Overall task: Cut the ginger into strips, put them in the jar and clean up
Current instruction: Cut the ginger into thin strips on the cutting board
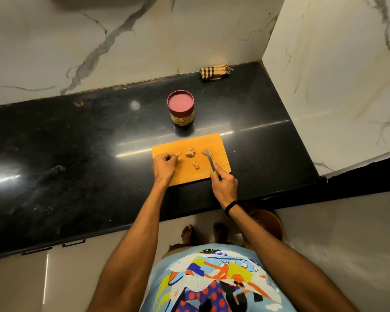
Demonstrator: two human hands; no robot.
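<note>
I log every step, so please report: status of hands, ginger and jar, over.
Right hand grips knife. Left hand curled by small ginger bit, grip unclear. Ginger pieces on cutting board. Jar lid on.

This is a home kitchen. A long worktop [77, 154] of polished black stone runs along a wall [54, 52] clad in white slabs with grey veins, and the cladding turns at the worktop's far right corner. Below the near edge are pale cabinet fronts with slim dark handles [73, 243]. Towards the right end lies an orange chopping board [218, 143] with bits of ginger [190, 152] and the blade of a small knife [209, 159] on it. Just beyond the board stands a lidded storage jar [181, 106]. A folded checked cloth [214, 72] sits in the far right corner against the wall. The floor [324, 244] is glossy pale tile, and the person stands on it with bare feet [187, 234], wearing a printed T-shirt [216, 280].
</note>
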